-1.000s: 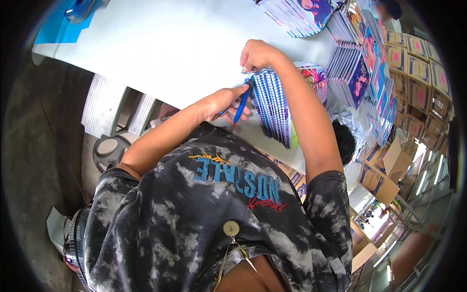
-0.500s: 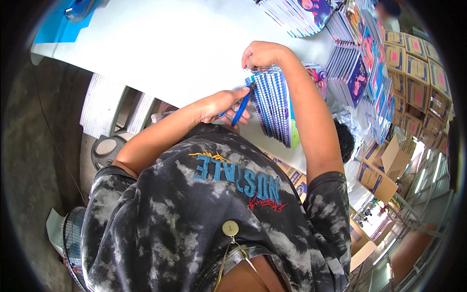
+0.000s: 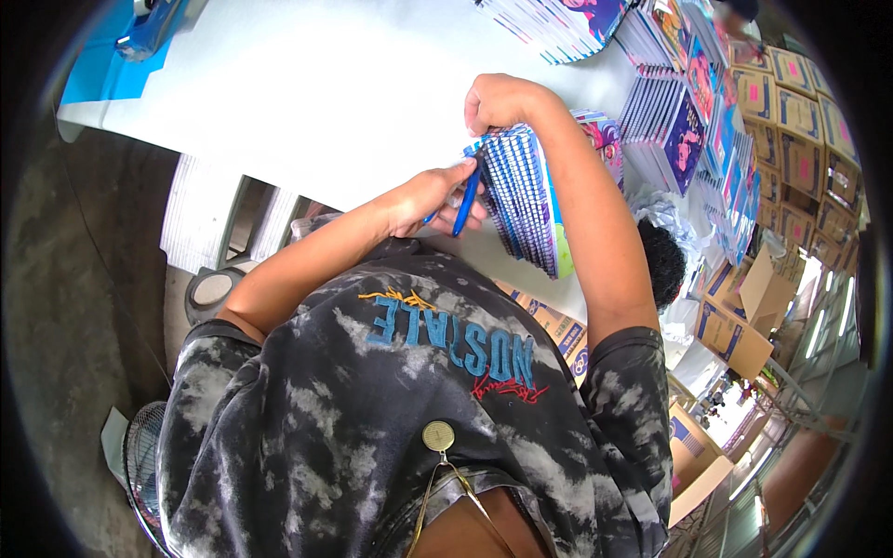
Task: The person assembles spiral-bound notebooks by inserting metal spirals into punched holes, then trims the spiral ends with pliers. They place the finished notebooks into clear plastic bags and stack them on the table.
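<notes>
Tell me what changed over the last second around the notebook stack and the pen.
Almost nothing. The left hand keeps the blue pen against the edge of the stack of notebooks, with no clear shift. The right hand still grips the stack's top, standing on the white table.

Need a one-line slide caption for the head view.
Left hand holds a blue pen against a stack of notebooks that the right hand grips upright on the white table.

Black-grey tie-dye T-shirt point(image 3: 400, 418), short sleeves, blue lettering, bare forearms.
</notes>
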`<action>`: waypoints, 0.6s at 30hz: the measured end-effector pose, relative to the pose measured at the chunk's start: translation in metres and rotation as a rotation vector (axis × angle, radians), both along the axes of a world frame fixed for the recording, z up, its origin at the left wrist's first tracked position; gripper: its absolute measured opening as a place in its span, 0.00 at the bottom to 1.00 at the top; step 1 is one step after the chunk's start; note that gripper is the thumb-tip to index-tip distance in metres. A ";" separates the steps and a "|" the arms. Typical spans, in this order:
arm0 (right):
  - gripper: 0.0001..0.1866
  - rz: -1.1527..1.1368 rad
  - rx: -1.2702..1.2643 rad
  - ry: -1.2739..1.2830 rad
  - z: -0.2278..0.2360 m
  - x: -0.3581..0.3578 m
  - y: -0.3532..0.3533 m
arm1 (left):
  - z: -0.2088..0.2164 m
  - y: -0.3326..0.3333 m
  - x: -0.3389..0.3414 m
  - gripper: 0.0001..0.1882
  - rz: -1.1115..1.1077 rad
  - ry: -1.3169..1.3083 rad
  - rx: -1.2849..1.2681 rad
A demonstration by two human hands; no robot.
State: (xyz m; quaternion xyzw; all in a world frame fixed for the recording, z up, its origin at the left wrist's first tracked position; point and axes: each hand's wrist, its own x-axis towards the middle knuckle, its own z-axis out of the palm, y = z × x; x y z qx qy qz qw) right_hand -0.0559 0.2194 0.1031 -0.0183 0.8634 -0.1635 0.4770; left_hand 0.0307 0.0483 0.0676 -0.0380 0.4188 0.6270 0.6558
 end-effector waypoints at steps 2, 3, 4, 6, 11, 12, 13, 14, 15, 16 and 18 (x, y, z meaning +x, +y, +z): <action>0.08 0.005 0.024 0.009 0.004 0.000 -0.004 | 0.002 0.000 -0.003 0.28 -0.003 0.012 -0.024; 0.09 0.015 0.020 0.029 0.004 0.001 -0.004 | 0.002 0.000 -0.004 0.28 -0.005 0.019 -0.036; 0.09 0.024 0.017 0.049 0.003 0.002 -0.003 | -0.001 -0.003 -0.006 0.28 -0.045 0.039 -0.016; 0.09 0.017 0.000 0.082 0.004 0.003 -0.001 | 0.001 -0.007 -0.005 0.27 -0.052 0.097 -0.041; 0.10 0.015 0.074 0.110 0.010 0.008 -0.002 | 0.018 -0.001 -0.002 0.25 -0.002 0.046 -0.032; 0.10 0.010 0.059 0.115 0.012 0.010 -0.002 | 0.014 0.003 -0.004 0.25 0.011 0.047 -0.025; 0.10 0.005 0.046 0.119 0.014 0.011 -0.001 | 0.010 0.005 -0.004 0.25 0.023 0.046 -0.016; 0.10 0.000 0.032 0.123 0.016 0.014 0.000 | 0.010 0.005 -0.004 0.26 0.006 0.054 -0.020; 0.10 0.000 0.029 0.146 0.017 0.017 0.000 | 0.009 0.004 -0.004 0.26 -0.012 0.062 -0.024; 0.11 0.001 0.025 0.171 0.018 0.021 0.001 | 0.008 0.002 -0.005 0.27 -0.029 0.071 -0.030; 0.11 -0.025 -0.025 0.201 0.020 0.025 0.006 | 0.011 -0.002 -0.005 0.27 -0.053 0.088 -0.050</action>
